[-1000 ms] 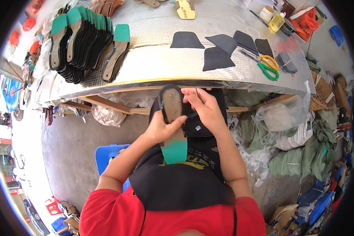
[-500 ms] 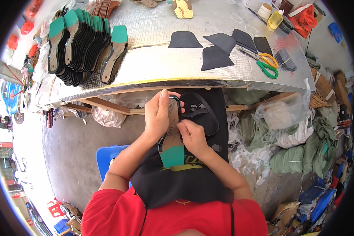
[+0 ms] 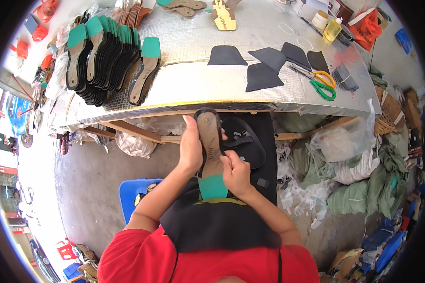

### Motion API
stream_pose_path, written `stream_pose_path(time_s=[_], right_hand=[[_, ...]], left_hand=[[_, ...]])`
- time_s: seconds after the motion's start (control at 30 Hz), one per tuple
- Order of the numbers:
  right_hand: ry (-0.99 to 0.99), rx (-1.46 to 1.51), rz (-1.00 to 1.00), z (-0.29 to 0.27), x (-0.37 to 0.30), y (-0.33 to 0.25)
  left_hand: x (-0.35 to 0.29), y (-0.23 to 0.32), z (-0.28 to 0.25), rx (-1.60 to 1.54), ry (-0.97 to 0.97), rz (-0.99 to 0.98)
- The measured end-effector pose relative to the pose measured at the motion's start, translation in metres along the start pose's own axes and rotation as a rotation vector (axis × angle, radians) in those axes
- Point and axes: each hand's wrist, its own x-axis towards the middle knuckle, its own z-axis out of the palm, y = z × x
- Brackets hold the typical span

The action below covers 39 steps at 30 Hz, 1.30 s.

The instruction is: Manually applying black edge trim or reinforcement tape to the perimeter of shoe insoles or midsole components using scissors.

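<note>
Over my lap, just below the table edge, I hold a shoe insole (image 3: 209, 137), brown with a green end and a black rim. Its green end points toward me and its rounded end away. My left hand (image 3: 191, 147) grips it along the left edge, thumb up, with fingertips showing past the far edge. On the right edge, just above the green part, my right hand (image 3: 236, 175) pinches the rim with thumb and bent fingers. Beyond the right hand lies a black rounded tray-like piece (image 3: 256, 158) with small scraps in it.
Stacked insoles (image 3: 106, 61) stand at the table's left, with another insole (image 3: 145, 70) beside them. Black cut pieces (image 3: 264, 78) and scissors (image 3: 318, 80) with orange and green handles lie right. A yellow bottle (image 3: 333, 29) stands far right. A blue bin (image 3: 127, 198) is on the floor.
The insole is turned more upright, its rounded end now showing beyond my left hand. My right hand has slid down its edge toward the green end. The view has shifted slightly.
</note>
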Motion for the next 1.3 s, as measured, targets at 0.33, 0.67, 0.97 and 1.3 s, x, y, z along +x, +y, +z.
stream_pose_path(time_s=[0.33, 0.67, 0.97, 1.3], right_hand=[[0.014, -0.072, -0.184, -0.008, 0.029, -0.013], [0.375, -0.721, -0.908, -0.107, 0.081, -0.04], [0.075, 0.309, 0.078, -0.093, 0.047, -0.037], [0.051, 0.833, 0.466, -0.066, 0.071, -0.067]], left_hand=[[0.01, 0.013, -0.004, 0.347, 0.075, 0.247], [0.002, 0.048, -0.01, -0.544, -0.887, -0.778], [-0.016, 0.043, 0.018, -0.115, -0.625, -0.439], [-0.025, 0.025, 0.002, 0.133, -0.512, -0.198]])
